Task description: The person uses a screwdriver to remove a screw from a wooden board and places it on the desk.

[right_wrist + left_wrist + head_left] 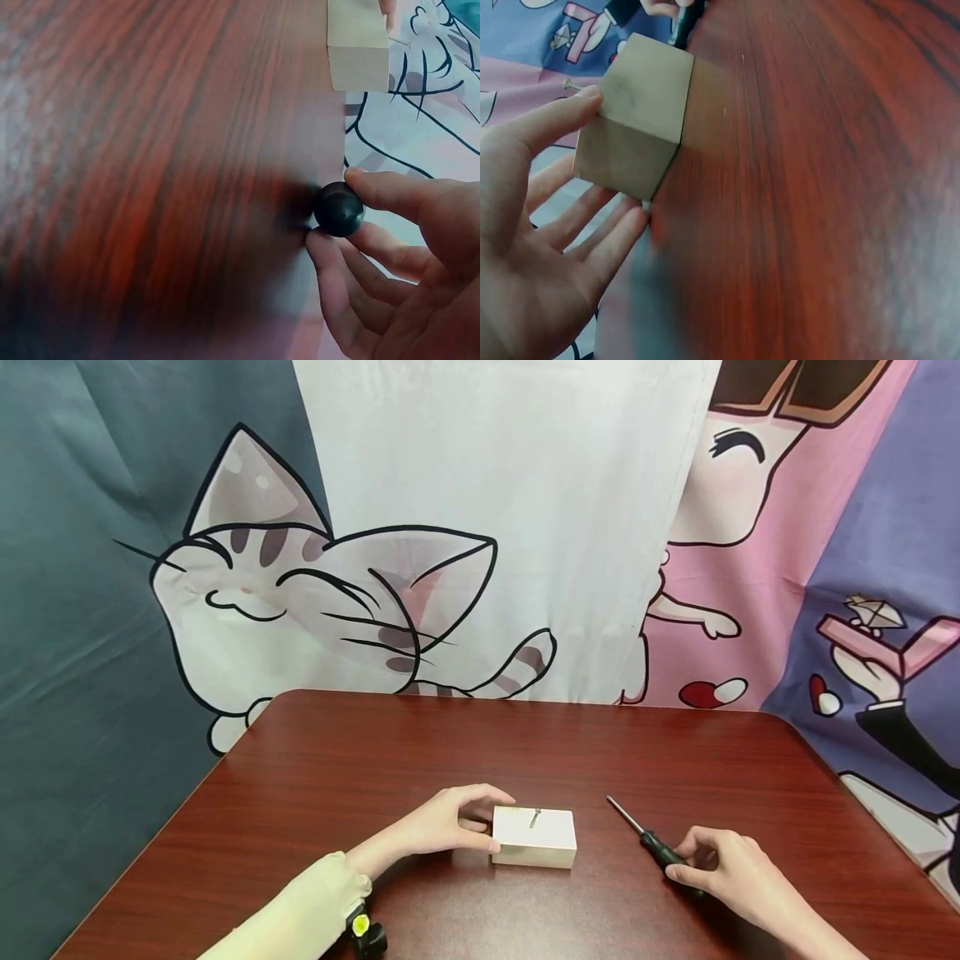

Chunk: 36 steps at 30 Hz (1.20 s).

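Observation:
A pale, box-shaped block (pixel 534 853) sits on the table in the middle of the head view. Out of its top a small screw (pixel 535 818) sticks up; the left wrist view shows the screw's head (pixel 571 85) beyond the thumb. My left hand (pixel 442 820) holds the block's left end, thumb at the near corner and fingers round the back. To the right, a screwdriver (pixel 658 852) with a black handle lies slanted, its metal tip pointing away and left. Its handle is pinched between the thumb and fingers of my right hand (pixel 729 867). The right wrist view shows the handle's rounded end (pixel 340 210).
The reddish-brown wooden table (pixel 420 743) has rounded far corners. Behind it hangs a cloth (pixel 480 460) printed with a cartoon cat and figures. A black device with a yellow dot (pixel 362 927) is strapped at the left wrist, over a pale sleeve (pixel 300 902).

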Motion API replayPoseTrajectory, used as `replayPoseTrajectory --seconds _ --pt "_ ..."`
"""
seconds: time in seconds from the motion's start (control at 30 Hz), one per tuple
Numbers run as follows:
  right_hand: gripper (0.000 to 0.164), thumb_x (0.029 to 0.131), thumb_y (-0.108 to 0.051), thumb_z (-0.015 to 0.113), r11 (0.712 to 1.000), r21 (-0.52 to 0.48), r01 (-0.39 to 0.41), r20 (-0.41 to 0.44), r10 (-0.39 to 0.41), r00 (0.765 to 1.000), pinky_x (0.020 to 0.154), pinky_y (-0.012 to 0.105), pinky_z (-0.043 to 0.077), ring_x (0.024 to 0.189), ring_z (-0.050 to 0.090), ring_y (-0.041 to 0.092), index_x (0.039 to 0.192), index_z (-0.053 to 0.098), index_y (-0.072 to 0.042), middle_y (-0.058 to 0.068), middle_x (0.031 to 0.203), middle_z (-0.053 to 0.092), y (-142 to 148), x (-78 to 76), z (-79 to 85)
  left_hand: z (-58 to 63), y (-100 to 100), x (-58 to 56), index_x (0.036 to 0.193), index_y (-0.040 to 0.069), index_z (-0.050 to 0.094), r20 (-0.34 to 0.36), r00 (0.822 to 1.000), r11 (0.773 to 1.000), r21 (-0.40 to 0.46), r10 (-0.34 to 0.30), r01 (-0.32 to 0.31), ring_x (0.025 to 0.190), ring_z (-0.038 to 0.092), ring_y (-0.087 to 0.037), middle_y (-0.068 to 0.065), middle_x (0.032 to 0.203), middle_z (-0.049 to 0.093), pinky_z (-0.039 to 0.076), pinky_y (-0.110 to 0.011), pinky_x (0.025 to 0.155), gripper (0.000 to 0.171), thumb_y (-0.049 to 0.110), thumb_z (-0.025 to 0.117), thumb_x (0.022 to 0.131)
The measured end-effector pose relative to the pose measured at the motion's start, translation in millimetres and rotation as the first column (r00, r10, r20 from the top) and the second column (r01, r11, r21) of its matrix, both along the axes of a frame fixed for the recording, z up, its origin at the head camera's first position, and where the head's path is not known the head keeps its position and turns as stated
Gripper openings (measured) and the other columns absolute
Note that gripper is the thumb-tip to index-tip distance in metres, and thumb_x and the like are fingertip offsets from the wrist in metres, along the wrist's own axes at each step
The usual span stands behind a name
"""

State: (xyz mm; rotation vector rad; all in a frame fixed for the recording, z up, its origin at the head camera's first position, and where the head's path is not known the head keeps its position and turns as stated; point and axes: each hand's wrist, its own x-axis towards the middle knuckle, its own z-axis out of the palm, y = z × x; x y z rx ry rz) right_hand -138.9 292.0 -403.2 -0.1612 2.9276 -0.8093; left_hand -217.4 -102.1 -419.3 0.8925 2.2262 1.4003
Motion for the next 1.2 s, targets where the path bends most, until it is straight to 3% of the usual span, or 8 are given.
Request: replayPoseTrajectory --seconds 0.13,0.23,0.4,0.47,0.53,0.7,1.2 --pt "0.024 0.078 -0.04 0.082 0.999 0.026 0.026 0.018 -0.026 0.999 0.056 0.02 0.04 0.061 0.051 0.001 0.082 0.066 -0.021 -0.007 0.069 0.062 -2.0 -0.4 0.5 2.9 3.7 2.9 0.128 0.015 0.063 -0.099 0.994 0.999 0.005 0.042 -0.042 0.118 0.063 -0.018 -0.001 0.131 0.063 0.056 -0.029 0.096 0.048 0.024 0.08 0.085" --pt "0.026 0.078 -0.04 0.082 0.999 0.034 0.039 0.03 -0.04 0.999 0.057 0.021 0.039 0.061 0.051 0.002 0.083 0.066 -0.02 -0.006 0.069 0.061 -3.1 -0.6 0.6 4.6 8.9 5.3 0.121 0.014 0.068 -0.214 0.972 0.995 0.034 0.099 -0.094 0.115 0.064 -0.018 0.0 0.121 0.067 0.056 -0.03 0.096 0.039 0.027 0.078 0.086" --pt "0.03 0.078 -0.041 0.081 0.999 0.037 0.039 0.029 -0.04 0.999 0.056 0.021 0.037 0.061 0.049 0.002 0.084 0.063 -0.018 -0.006 0.068 0.06 -5.0 -0.4 -0.5 3.9 20.2 8.7 0.106 0.019 0.075 -0.423 0.889 0.985 0.079 0.174 -0.156 0.1 0.062 -0.013 0.006 0.105 0.069 0.054 -0.026 0.086 0.021 0.024 0.078 0.086" --pt "0.032 0.078 -0.043 0.081 0.999 0.04 0.034 0.019 -0.035 0.999 0.055 0.021 0.036 0.06 0.047 0.001 0.083 0.062 -0.018 -0.007 0.066 0.059 -5.9 0.2 -1.2 3.7 25.5 10.5 0.102 0.022 0.076 -0.48 0.857 0.982 0.079 0.187 -0.17 0.094 0.058 -0.01 0.008 0.101 0.068 0.05 -0.024 0.081 0.017 0.024 0.078 0.085" --pt "0.034 0.077 -0.044 0.081 0.999 0.041 0.031 0.009 -0.031 0.999 0.054 0.021 0.034 0.059 0.045 0.001 0.083 0.06 -0.018 -0.007 0.065 0.057 -6.6 0.9 -1.9 4.0 30.7 12.5 0.099 0.024 0.077 -0.51 0.838 0.98 0.073 0.196 -0.185 0.091 0.054 -0.007 0.009 0.098 0.067 0.047 -0.021 0.076 0.015 0.024 0.079 0.084" --pt "0.036 0.077 -0.045 0.081 0.999 0.023 0.023 0.0 -0.023 1.0 0.053 0.02 0.034 0.057 0.044 0.001 0.082 0.058 -0.017 -0.007 0.062 0.054 -7.6 1.6 -3.4 5.6 40.9 15.1 0.094 0.025 0.078 -0.518 0.829 0.976 0.066 0.213 -0.209 0.086 0.053 -0.007 0.01 0.092 0.068 0.041 -0.015 0.071 0.012 0.023 0.08 0.083" --pt "0.037 0.077 -0.044 0.081 0.999 0.031 0.04 0.014 -0.04 0.999 0.053 0.02 0.034 0.058 0.043 0.003 0.08 0.058 -0.016 -0.005 0.064 0.053 -8.8 2.8 -3.7 6.1 51.5 12.2 0.085 0.019 0.079 -0.478 0.847 0.973 0.103 0.231 -0.207 0.083 0.06 -0.005 0.008 0.082 0.071 0.051 -0.019 0.073 0.006 0.021 0.082 0.08"
